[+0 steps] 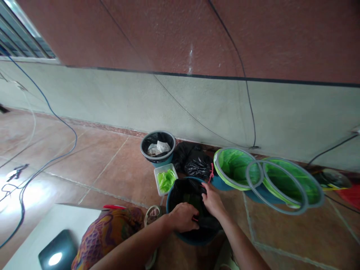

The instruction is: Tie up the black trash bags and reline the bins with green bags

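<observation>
A blue trash can (194,240) stands on the floor in front of me, with a black garbage bag (184,186) spread inside it. My left hand (184,217) is closed on the bag over the can's opening, and a bit of red drawstring shows by its fingers. At the right side of the rim, my right hand (213,200) grips the bag's edge with thumb and fingers. The can's bottom is too dark to make out. Just behind it lies a filled black bag (194,165) with a red tie (211,172).
A bin (161,164) with used tissues and a small white container (157,182) holding green plastic stand behind. At right are two green-lined bins (236,161) (298,176) with a loose grey ring (249,180) across them. Cables (74,144) run along floor and wall.
</observation>
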Motion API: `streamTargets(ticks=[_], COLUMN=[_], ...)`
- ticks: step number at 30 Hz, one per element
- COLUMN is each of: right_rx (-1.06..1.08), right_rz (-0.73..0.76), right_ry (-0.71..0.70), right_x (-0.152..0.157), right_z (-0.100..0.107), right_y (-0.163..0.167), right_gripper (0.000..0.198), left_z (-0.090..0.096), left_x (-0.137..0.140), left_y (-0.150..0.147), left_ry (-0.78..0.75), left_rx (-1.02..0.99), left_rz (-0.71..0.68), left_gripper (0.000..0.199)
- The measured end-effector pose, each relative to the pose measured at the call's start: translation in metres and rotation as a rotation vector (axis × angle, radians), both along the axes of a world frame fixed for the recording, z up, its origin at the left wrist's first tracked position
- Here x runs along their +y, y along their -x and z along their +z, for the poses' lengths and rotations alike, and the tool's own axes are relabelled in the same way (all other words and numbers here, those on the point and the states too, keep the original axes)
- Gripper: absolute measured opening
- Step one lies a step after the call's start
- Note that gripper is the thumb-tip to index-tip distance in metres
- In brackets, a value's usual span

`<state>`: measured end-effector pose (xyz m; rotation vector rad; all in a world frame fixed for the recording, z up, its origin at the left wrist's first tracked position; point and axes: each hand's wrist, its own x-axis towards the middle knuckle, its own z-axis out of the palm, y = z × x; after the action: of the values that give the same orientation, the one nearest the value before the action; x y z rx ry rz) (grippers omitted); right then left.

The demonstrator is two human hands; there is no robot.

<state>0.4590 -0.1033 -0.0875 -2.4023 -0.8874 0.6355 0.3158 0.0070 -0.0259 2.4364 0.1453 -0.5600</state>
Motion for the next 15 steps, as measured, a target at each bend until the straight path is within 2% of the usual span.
streamTargets(ticks=[4, 7, 11, 15], right_rx=[0.006, 0.003, 0.068, 0.205], right_rz=[-0.009, -0.036, -0.042, -0.051], right_ry=[0.117, 0.135, 0.003, -0.097], right_x=[0.002, -0.006, -0.021, -0.028], right_z=[-0.005, 0.002, 0.014, 0.025], right_y=[0.0, -0.007, -0.019, -0.02], right_gripper=[0.056, 0.043, 0.022, 0.018], left_z=[0.008, 0.017, 0.027, 0.032], left_x=[0.007, 0.016, 0.029, 0.032], left_y=[0.002, 0.002, 0.001, 0.0], left_ry=[-0.021, -0.081, -0.161, -0.14], left_rx=[-0.049, -0.083, -0.103, -0.123], left_rz=[-0.06, -0.08, -0.071, 0.038], left_gripper=[0.012, 0.011, 0.019, 0.022])
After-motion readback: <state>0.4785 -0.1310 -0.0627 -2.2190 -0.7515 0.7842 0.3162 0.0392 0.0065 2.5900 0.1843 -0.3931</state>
